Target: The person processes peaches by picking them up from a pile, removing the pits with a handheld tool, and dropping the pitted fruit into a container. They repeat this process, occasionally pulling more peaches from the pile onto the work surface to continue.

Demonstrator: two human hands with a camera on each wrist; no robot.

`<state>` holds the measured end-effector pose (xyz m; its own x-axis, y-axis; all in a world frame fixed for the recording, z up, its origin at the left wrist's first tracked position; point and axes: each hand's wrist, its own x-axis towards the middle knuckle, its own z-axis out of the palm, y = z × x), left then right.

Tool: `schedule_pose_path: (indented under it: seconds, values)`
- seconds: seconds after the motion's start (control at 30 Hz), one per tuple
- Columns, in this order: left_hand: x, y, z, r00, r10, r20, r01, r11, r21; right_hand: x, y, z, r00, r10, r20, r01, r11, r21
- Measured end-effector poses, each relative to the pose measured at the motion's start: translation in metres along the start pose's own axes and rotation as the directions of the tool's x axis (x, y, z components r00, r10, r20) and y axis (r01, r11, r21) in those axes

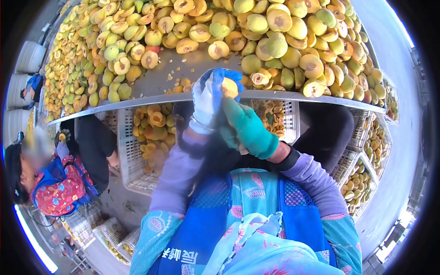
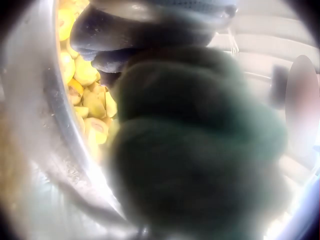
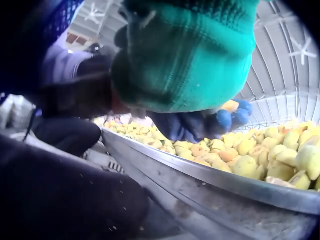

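Note:
My left hand [image 1: 206, 97], in a white glove with blue fingers, holds a yellow peach piece [image 1: 229, 88] just over the table's near edge. My right hand [image 1: 251, 127], in a green glove, is curled right against it. A pale stub [image 1: 243, 149] pokes out below the right fist, like the end of a handle; I cannot tell what tool it belongs to. The right glove [image 3: 185, 60] covers most of the peach in the right wrist view, where blue fingertips [image 3: 232, 119] show around it. In the left wrist view the green glove [image 2: 200, 145] is dark and blurred.
Halved peaches [image 1: 279, 43] heap across the metal table, whose raised rim [image 1: 151, 99] runs before me. Under it stands a white crate [image 1: 126, 151] of peach pieces. More filled crates [image 1: 360, 183] stand at right. Another person [image 1: 59, 188] sits at left.

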<state>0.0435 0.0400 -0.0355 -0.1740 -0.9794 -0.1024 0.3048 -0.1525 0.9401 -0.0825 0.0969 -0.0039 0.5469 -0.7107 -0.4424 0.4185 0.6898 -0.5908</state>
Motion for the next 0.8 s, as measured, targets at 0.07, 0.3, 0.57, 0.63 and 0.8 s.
schedule_pose_path:
  seconds: [0.07, 0.3, 0.57, 0.63, 0.8]
  values:
    - [-0.001, -0.003, -0.005, 0.999, -0.045, -0.017, 0.044, 0.998, -0.034, 0.004, 0.002, -0.009, 0.950, 0.053, 0.307, -0.166, 0.921, 0.354]
    - [-0.036, 0.019, -0.013, 0.961, -0.120, -0.251, -0.006, 0.894, -0.449, 0.007, 0.016, -0.004, 0.651, -0.075, 0.755, -0.495, 0.712, 0.498]
    - [-0.004, 0.068, -0.107, 0.936, 0.328, -0.127, 0.035, 0.272, 0.962, -0.025, 0.003, -0.048, 0.989, 0.060, -0.135, -0.065, 0.997, -0.039]
    - [0.049, 0.055, -0.081, 0.713, 0.385, 0.586, -0.426, -0.425, 0.799, -0.024, 0.001, -0.045, 0.983, -0.029, -0.179, 0.016, 0.997, -0.074]
    - [0.138, 0.000, -0.002, 0.995, -0.052, 0.079, -0.082, -0.060, 0.995, -0.013, -0.001, -0.060, 0.855, -0.487, -0.176, 0.338, 0.782, -0.523]
